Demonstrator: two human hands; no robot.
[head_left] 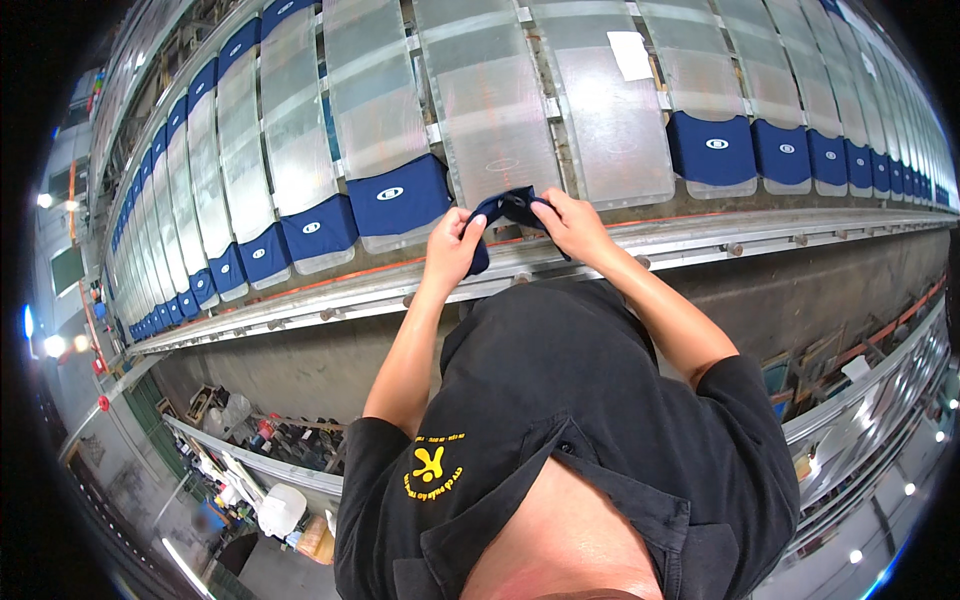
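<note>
We've got left hand & right hand pinching a dark navy fabric piece at frame center; bare grey curved platen above it isn't loaded yet, neighbors already are.

We see a long worktop running left to right, its near edge a metal rail with an orange line along it. Across it lie many grey pallets side by side, each reaching from the far edge to the near edge. Navy pieces with a white oval print sit on the near ends of most pallets. The two pallets nearest the middle lie bare. One of them carries a white paper near the far edge.
</note>
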